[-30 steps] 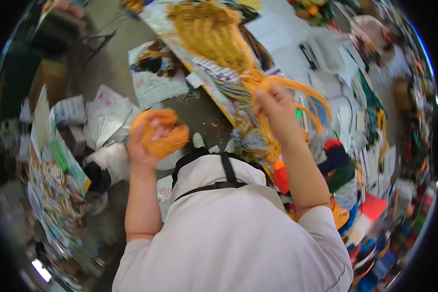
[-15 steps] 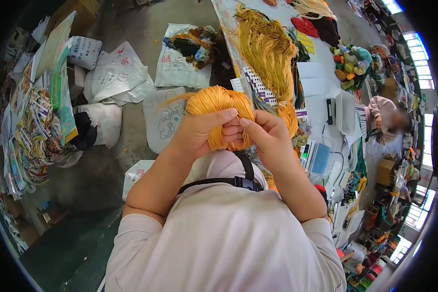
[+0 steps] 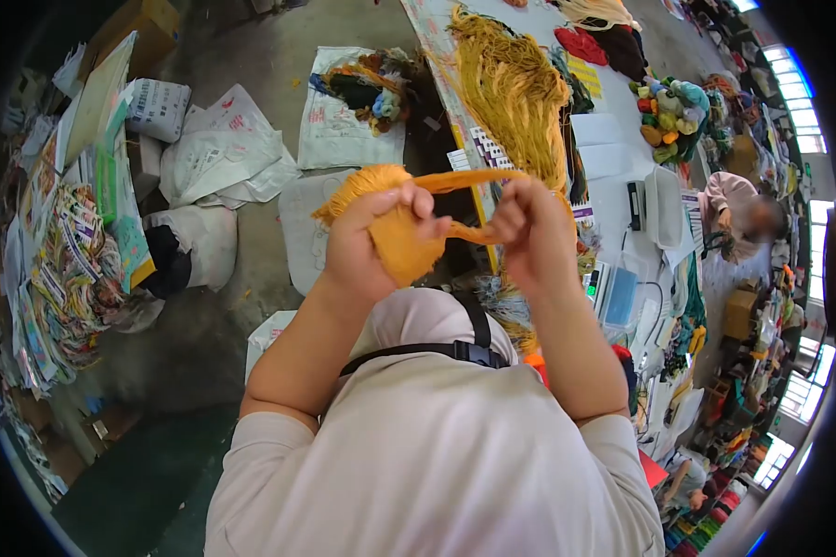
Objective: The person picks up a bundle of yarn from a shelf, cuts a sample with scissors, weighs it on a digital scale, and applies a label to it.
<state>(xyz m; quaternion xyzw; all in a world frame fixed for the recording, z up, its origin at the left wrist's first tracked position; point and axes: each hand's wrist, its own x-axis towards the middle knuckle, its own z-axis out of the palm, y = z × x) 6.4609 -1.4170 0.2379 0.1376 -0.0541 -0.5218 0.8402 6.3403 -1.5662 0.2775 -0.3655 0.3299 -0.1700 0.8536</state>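
An orange yarn bundle (image 3: 401,243) is held in front of my body, with my left hand (image 3: 367,237) wrapped round it. To the right, my right hand (image 3: 534,232) has its fingers curled on a loop of the same yarn. Two orange strands stretch between the hands, one above the other, with a gap between them. Both hands are slightly blurred. Beyond my right hand, a large heap of olive and yellow yarn (image 3: 506,93) lies on the white table (image 3: 608,148).
A white bag with mixed yarn (image 3: 344,139) lies on the floor ahead. A stool (image 3: 306,227) stands beyond my left hand. Stacked goods (image 3: 84,251) are at the left. A clear bin (image 3: 662,209) is on the table, and a co-worker (image 3: 738,213) is at the far right.
My hands have moved apart. The yarn bundle has shifted left with my left hand, and a loop of it is now drawn out to the right by my right hand.
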